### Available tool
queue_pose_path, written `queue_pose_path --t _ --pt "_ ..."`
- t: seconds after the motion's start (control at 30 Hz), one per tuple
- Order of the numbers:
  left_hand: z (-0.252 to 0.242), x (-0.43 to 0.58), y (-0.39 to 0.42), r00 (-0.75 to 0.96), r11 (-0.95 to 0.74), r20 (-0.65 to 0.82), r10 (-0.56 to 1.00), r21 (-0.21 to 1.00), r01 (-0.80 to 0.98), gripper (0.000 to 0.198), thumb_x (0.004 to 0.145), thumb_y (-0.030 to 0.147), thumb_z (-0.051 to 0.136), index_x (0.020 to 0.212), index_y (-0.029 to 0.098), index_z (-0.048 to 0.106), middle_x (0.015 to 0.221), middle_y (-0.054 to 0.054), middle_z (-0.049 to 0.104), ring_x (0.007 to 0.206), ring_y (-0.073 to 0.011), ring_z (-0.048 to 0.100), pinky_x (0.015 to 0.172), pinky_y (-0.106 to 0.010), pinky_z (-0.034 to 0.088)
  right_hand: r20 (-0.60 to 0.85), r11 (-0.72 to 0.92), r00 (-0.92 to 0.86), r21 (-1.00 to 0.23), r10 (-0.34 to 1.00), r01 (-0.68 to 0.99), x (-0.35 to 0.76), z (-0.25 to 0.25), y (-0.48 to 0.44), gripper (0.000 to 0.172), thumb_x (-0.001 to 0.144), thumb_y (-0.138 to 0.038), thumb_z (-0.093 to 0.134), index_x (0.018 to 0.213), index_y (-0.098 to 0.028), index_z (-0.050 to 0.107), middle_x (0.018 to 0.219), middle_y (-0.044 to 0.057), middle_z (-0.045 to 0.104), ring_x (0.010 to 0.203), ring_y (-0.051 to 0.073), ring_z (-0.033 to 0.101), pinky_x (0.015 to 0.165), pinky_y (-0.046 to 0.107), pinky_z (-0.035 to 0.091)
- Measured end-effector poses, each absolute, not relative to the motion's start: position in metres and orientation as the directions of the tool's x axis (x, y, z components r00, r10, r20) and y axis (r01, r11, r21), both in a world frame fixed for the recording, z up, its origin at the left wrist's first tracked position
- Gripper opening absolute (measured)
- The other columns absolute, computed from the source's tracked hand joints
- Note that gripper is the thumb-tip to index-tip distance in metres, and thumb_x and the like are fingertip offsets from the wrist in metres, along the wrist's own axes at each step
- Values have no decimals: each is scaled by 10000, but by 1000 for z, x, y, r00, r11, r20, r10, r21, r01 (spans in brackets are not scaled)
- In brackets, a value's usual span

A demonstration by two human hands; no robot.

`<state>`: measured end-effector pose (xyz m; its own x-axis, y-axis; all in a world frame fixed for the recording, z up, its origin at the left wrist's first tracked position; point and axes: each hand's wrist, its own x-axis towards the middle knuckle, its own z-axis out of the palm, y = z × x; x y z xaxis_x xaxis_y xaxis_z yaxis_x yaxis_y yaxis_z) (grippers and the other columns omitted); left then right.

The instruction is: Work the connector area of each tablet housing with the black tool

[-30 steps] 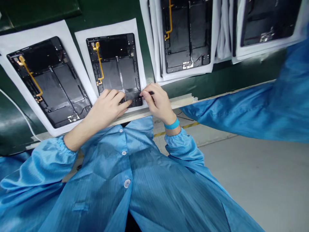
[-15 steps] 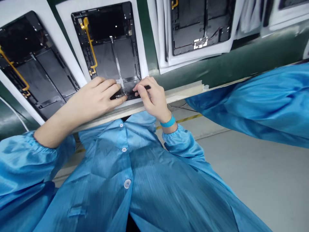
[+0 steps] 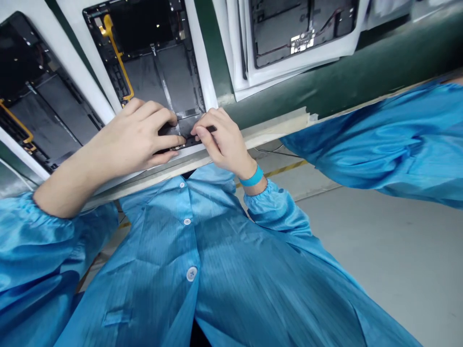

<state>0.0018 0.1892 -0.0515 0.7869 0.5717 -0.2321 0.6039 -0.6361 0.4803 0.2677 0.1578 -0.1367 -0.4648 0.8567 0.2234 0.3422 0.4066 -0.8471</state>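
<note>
An opened black tablet (image 3: 159, 72) with a yellow flex cable lies on a white foam sheet (image 3: 202, 58) at the near edge of the green bench. My left hand (image 3: 133, 135) rests on the tablet's near end, fingers curled and pressing down on it. My right hand (image 3: 220, 142), with a blue wristband, is pinched on a thin black tool (image 3: 210, 129) whose tip meets the tablet's lower right corner, close to my left fingertips. Whatever lies under the fingers is hidden.
A second open tablet (image 3: 39, 111) lies to the left, and a third on stacked foam sheets (image 3: 289, 29) to the right. Another person's blue sleeve (image 3: 383, 144) reaches across at the right. Grey floor (image 3: 390, 260) shows below the taped bench edge (image 3: 278, 130).
The view has shifted so the tablets sit higher and further left. My hands have drawn closer together on the tablet's near end; the right hand keeps the black tool.
</note>
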Motion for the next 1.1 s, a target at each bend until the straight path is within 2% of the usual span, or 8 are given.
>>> queue_pose_path --t 0.2,0.47,0.67,0.73,0.87,1.1 --pt "-54 3 186 798 -686 -216 563 416 597 409 1165 489 494 1302 297 828 1383 -135 711 1389 -420 617 1239 -700 459 216 406 -467 -841 858 357 267 -137 157 643 1234 -659 179 1092 -242 647 1010 34 667 1043 231 718 1085 555 572" --pt "-56 2 182 787 -661 -197 585 447 603 405 1180 491 529 1381 292 818 1476 -136 682 1393 -436 595 1204 -729 466 250 452 -486 -817 837 359 266 -139 159 589 1253 -601 186 1104 -242 628 1015 27 674 1044 217 713 1062 502 575" --pt "-58 -1 179 821 -766 -134 555 301 567 404 1208 463 482 1410 310 796 1435 -159 693 1338 -411 635 1029 -613 570 310 479 -459 -820 833 314 265 -142 159 503 1265 -538 218 1119 -235 593 1043 34 690 1016 222 680 1040 479 562" --pt "-60 -1 179 824 -774 -98 558 298 559 395 1202 468 497 1384 307 808 1400 -162 704 1318 -412 652 998 -594 580 308 477 -463 -822 831 310 264 -144 159 494 1264 -533 218 1127 -238 590 1057 38 690 1027 229 675 1054 486 555" --pt "-60 -2 180 817 -759 -120 563 315 570 390 1192 468 514 1392 328 817 1408 -166 709 1322 -422 652 1010 -610 578 308 481 -471 -820 827 310 264 -147 160 477 1263 -521 231 1132 -240 592 1066 41 686 1030 238 667 1067 499 541" --pt "-62 -4 179 806 -743 -145 574 323 587 407 1187 510 513 1438 356 794 1442 -159 715 1364 -432 648 1021 -631 576 346 510 -454 -801 821 313 264 -147 159 442 1269 -491 245 1115 -242 577 1045 33 690 994 227 668 996 466 548"
